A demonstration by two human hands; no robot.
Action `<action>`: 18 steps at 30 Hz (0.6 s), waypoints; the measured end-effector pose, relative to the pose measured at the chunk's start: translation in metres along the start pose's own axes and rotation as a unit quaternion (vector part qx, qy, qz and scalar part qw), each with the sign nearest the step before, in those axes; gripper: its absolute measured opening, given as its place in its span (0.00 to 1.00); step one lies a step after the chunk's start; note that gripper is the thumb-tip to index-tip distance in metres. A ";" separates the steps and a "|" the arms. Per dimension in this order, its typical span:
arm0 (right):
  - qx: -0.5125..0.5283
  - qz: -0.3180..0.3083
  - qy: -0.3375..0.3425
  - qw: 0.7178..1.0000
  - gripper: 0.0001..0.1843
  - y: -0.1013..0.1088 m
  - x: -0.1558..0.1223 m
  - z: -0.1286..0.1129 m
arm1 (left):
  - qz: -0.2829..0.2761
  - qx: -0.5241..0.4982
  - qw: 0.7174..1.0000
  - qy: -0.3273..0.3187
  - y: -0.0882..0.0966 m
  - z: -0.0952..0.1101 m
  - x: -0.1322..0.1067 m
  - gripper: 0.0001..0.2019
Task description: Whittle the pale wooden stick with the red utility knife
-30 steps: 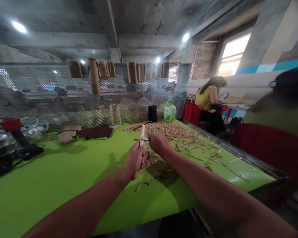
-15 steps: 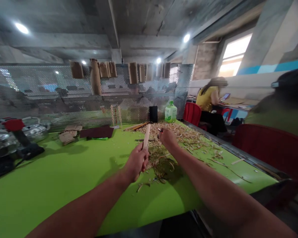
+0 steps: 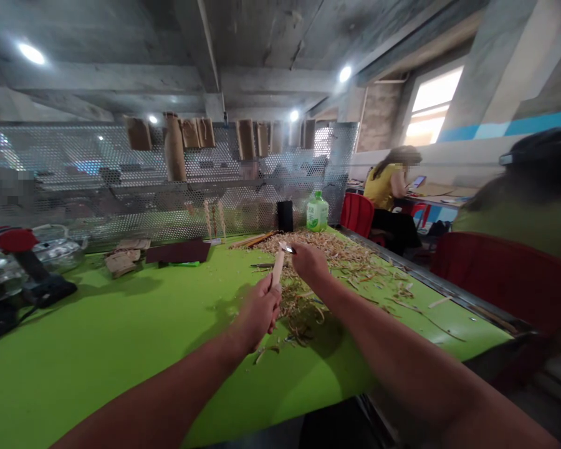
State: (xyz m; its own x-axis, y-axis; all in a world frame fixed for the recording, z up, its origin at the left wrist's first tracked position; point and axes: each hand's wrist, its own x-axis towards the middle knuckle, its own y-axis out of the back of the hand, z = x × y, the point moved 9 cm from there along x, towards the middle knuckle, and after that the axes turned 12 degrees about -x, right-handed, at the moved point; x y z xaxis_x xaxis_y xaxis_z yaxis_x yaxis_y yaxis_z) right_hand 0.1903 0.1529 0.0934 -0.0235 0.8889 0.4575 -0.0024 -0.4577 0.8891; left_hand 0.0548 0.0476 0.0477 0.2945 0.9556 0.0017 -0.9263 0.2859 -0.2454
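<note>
Wooden stick [image 3: 278, 268], gripped in our left hand [image 3: 260, 310], stands near-upright, our right hand [image 3: 311, 263] clenching a small knife [image 3: 287, 249] at its tip, above shavings [image 3: 336, 249].

Dim, window glare, warped edges

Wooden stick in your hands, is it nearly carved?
Plenty is shaved off already: a heap of shavings lies on the green table. The left hand grips the stick and the right hand holds a small blade at its tip. The stick looks plain and straight, so shaping probably remains.
</note>
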 end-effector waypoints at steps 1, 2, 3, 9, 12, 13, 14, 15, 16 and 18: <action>0.003 0.003 0.002 1.000 0.20 0.001 0.000 0.001 | -0.003 0.006 1.000 -0.004 -0.001 0.000 -0.001 0.15; 0.006 0.004 0.004 1.000 0.21 0.002 0.001 0.001 | -0.004 0.012 1.000 -0.009 -0.002 0.001 -0.001 0.16; 0.009 0.005 0.005 1.000 0.21 0.002 0.000 0.001 | -0.006 0.017 1.000 -0.012 -0.002 0.001 -0.001 0.16; 0.026 0.006 0.011 1.000 0.20 0.008 -0.003 -0.001 | -0.011 0.023 0.999 -0.034 -0.003 -0.002 0.003 0.17; 0.019 -0.010 0.010 1.000 0.19 0.005 -0.003 -0.004 | -0.005 0.027 0.999 -0.029 0.000 -0.002 0.005 0.18; 0.017 -0.014 0.008 1.000 0.19 0.003 -0.003 -0.004 | -0.001 0.030 0.999 -0.026 0.001 -0.002 0.005 0.18; 0.016 -0.015 0.005 1.000 0.18 0.002 -0.002 -0.004 | 0.003 0.032 0.999 -0.022 0.001 0.000 0.004 0.18; 0.016 -0.014 0.003 1.000 0.19 0.002 -0.001 -0.004 | 0.009 0.033 0.999 -0.019 0.001 0.001 0.002 0.18; 0.017 -0.016 -0.004 1.000 0.19 0.001 0.001 -0.001 | 0.014 0.035 0.999 -0.014 0.000 0.001 -0.001 0.18; 0.026 -0.034 -0.031 0.999 0.20 -0.004 0.005 0.013 | 0.002 0.048 0.999 -0.019 -0.009 0.003 -0.009 0.17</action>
State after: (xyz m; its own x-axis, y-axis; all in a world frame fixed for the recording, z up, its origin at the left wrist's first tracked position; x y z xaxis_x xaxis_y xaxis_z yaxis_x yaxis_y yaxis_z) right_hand 0.2033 0.1591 0.0926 0.0371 0.9184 0.3939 0.0499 -0.3954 0.9172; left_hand 0.0597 0.0367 0.0531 0.2825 0.9585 0.0388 -0.9464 0.2851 -0.1521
